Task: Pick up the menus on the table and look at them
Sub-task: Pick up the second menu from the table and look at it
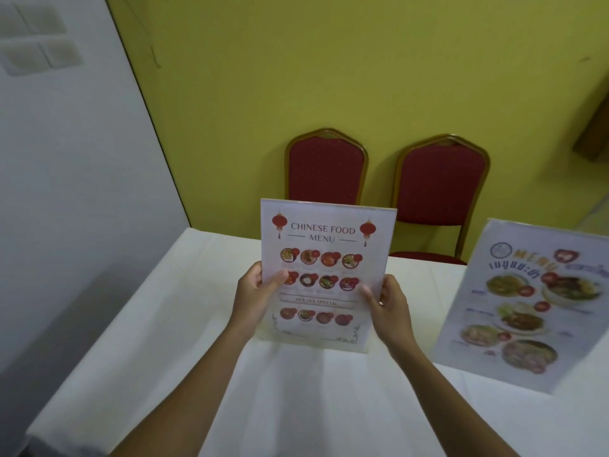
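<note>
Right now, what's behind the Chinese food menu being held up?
Behind the Chinese food menu: the left red chair, its seat hidden by the sheet, and the white table. Whatever lies directly behind is covered.

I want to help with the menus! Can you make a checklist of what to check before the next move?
1. Chinese food menu lifted off the table: ok.
2. Left hand gripping its left edge: ok.
3. Right hand gripping its right edge: ok.
4. Printed side facing the person: ok, title reads clearly.
5. Second menu picked up: not ok, no hand on it.
6. Whether the second menu lies flat or leans: cannot tell.
</note>
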`<state>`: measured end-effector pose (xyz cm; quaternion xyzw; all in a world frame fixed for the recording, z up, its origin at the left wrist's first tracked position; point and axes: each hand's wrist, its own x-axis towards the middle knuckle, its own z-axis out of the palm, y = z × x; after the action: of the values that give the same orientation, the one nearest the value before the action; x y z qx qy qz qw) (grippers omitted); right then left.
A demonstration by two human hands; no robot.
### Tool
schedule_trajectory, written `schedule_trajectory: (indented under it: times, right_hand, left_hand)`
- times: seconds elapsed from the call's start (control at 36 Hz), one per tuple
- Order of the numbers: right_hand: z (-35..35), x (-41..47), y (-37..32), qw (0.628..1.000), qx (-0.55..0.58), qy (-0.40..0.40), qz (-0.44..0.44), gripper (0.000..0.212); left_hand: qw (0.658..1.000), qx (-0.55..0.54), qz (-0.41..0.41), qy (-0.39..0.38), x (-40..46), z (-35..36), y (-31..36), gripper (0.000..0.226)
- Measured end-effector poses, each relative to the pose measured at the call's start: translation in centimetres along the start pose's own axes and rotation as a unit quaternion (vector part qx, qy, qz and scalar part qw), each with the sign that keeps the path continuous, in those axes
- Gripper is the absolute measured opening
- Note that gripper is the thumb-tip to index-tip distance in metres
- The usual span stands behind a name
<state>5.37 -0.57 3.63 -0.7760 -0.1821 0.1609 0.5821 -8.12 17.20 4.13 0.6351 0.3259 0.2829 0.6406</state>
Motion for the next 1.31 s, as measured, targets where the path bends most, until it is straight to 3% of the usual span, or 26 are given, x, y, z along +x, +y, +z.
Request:
schedule_trajectory:
  times: [0.22,0.36,0.78,1.11,1.31]
  right_hand:
    - [0.1,-0.6,0.8,1.0,0.0,-0.001,0.017,0.014]
    - [0.4,-1.6,1.9,0.999,-0.008,-0.006,0.033,0.009]
    - [2.1,-1.2,2.6,0.999,0.017,0.004,0.029,0.013]
    - [10.4,4.7,-1.8,0.997,-0.009,-0.069,-0.031,0.019]
    - [17.4,9.2,-4.3,0.993,-0.02,-0.098,-0.059,0.016]
  left_hand:
    - [0.999,0.033,-0.041,0.014,-0.8,-0.9,-2.5,0.028]
    - [0.997,0.045,-0.054,0.033,-1.8,-1.4,-4.3,0.013]
    - [0.992,0.041,-0.06,0.1,-1.4,-2.0,-5.3,0.015]
    - [0.979,0.002,-0.048,0.196,3.1,-9.0,-3.3,0.015]
    - [0.966,0.042,-0.052,0.248,7.8,-14.2,-2.9,0.017]
